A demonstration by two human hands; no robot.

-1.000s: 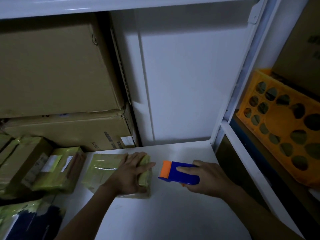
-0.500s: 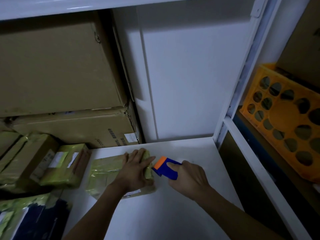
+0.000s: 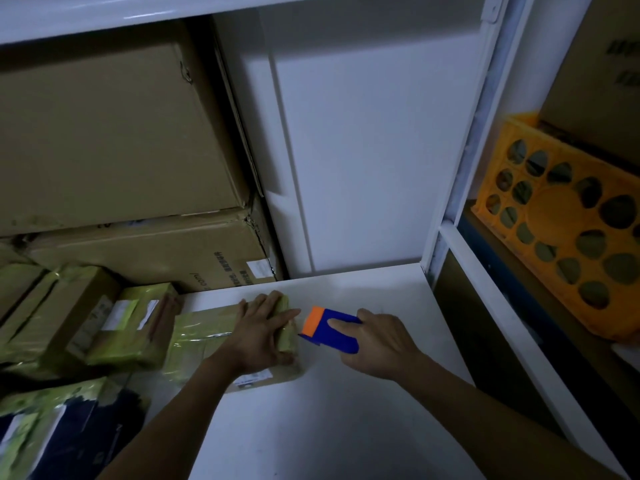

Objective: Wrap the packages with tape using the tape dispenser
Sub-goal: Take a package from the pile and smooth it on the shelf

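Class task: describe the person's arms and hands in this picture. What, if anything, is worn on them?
The left hand and right hand are bare: no gloves, no rings visible on the fingers. Both forearms are uncovered to the frame's edge, with no sleeve, watch or bracelet in view. Dim light hides finer marks.

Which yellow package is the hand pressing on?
The taped package lying flat beside the blue tape dispenser; the left hand rests on it. The other packages sit untouched, farther left.
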